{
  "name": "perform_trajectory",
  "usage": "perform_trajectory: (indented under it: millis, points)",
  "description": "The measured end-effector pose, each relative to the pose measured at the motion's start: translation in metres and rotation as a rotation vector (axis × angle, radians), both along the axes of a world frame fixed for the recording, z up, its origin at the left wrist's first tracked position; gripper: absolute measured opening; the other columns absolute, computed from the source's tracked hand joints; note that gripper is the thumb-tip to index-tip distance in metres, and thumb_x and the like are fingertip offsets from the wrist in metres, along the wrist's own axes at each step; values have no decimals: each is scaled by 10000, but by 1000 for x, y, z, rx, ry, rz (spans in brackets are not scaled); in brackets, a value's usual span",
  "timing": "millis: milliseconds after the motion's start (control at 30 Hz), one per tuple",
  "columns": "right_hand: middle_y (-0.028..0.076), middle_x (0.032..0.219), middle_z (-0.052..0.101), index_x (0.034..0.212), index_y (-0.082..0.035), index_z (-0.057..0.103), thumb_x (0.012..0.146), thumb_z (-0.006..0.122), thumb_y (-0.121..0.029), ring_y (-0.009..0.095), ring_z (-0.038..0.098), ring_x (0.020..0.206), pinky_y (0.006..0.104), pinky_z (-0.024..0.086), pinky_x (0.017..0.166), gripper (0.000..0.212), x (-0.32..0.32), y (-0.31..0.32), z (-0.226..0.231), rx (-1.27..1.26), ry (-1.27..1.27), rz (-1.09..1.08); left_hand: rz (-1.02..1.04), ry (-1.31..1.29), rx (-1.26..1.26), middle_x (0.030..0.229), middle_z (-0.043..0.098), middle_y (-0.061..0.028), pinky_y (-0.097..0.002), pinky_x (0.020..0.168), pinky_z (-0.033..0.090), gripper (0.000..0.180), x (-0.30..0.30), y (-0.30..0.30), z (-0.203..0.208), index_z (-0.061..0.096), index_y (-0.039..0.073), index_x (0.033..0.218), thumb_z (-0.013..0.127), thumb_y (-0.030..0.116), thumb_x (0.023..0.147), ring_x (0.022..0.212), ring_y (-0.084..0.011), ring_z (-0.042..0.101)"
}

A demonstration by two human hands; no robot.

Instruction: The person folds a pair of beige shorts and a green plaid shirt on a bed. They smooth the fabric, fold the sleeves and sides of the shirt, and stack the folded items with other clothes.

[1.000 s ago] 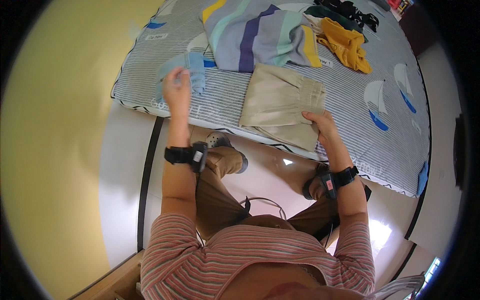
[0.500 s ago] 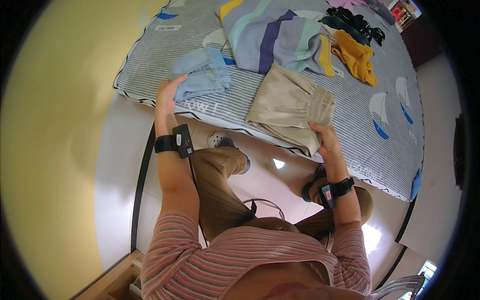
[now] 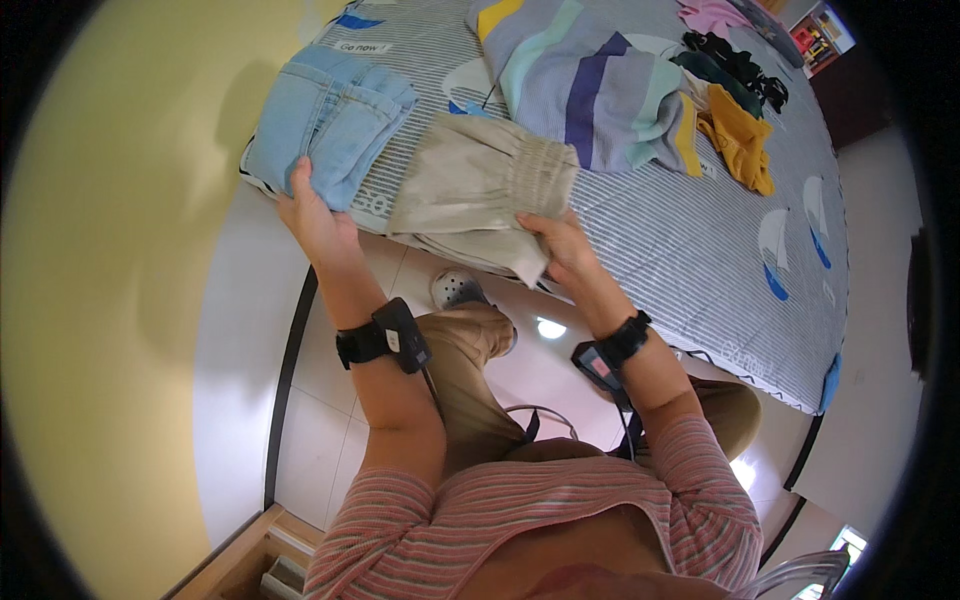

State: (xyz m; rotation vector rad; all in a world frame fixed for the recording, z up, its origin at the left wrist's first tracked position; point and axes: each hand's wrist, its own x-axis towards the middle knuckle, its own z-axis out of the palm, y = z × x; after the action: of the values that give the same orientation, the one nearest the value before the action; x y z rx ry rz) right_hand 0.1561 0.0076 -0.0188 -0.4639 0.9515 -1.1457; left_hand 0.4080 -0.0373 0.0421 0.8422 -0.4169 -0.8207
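Folded light blue jeans [image 3: 345,115] rest at the left front corner of the bed. My left hand [image 3: 322,222] grips their near edge, thumb on top and the other fingers mostly hidden. Just right of the jeans is a folded pair of beige pants [image 3: 450,185] with a gathered elastic waistband; a corner hangs past the mattress edge. My right hand [image 3: 562,245] pinches the pants near the waistband, thumb above and fingers partly under the cloth. A striped knit garment [image 3: 595,95] in grey-violet, mint and purple lies spread behind them.
The bed [image 3: 690,265] has a striped sheet with sailboat prints. At its far right lie a mustard-yellow garment [image 3: 740,140], black clothing [image 3: 735,65] and a pink piece [image 3: 712,14]. A yellow wall [image 3: 110,280] stands close on the left. An open wooden drawer [image 3: 250,560] is at lower left.
Both hands have moved left. The jeans have shifted to the bed's left corner and show more of their surface. The beige pants have slid left beside them in my right hand.
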Motion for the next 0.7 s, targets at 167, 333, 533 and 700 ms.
perform_trajectory:
  millis: [167,333,533,700]
  points:
    - [189,1170,514,1250,64,354,808,484,81,289,544,1024,367,461,898,461,51,-29,-7,-54,-146,21,-119,154,34,1221,476,-177,-405,902,455,485,-14,-4,-8,368,-108,1226,552,131,846,1085,-292,514]
    - [164,1257,444,1302,-14,280,856,482,34,278,485,1126,383,434,955,492,62,-37,-10,-82,-233,102,-223,263,159,1172,500,-178,-382,908,425,402,-47,-3,-32,446,-107,1163,551,60,812,1059,-269,515]
    - [128,1239,451,1312,-34,270,851,495,19,230,504,1080,366,426,935,515,51,-24,-10,-114,-214,55,-113,79,339,1251,415,-185,-398,954,384,561,-59,5,-37,299,-81,1275,554,-43,777,1117,-310,459]
    - [199,1231,441,1411,-69,-21,851,528,-62,273,494,1090,360,427,889,784,-3,-11,-2,-32,-92,36,250,-734,369,1331,289,-191,-391,1018,294,612,-106,10,-5,230,-29,1316,525,-62,781,1255,-324,285]
